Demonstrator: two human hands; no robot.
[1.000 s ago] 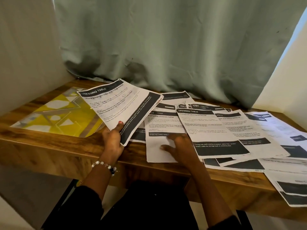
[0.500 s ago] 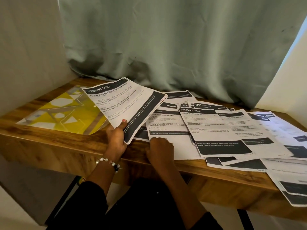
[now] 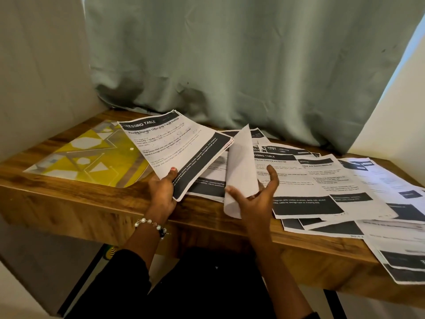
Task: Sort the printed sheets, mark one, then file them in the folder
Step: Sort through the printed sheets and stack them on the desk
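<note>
Sorting is only partly done, I'd say. The left hand (image 3: 162, 192) grips a small stack (image 3: 177, 148) just right of the yellow folder (image 3: 92, 155); the right hand (image 3: 255, 199) lifts 1 sheet (image 3: 240, 166) beside it. Many sheets (image 3: 322, 180) lie spread farther right on the surface (image 3: 69, 203); marking and filing remain.

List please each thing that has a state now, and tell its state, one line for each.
left hand: grips a sheaf of sheets, thumb on top
held sheaf: lifted, tilted, print up
right hand: palm up, holds one sheet
lifted sheet: raised on edge, curled, blank side showing
spread sheets: flat, overlapping on the table
folder: lying flat, untouched
curtain: drawn
</note>
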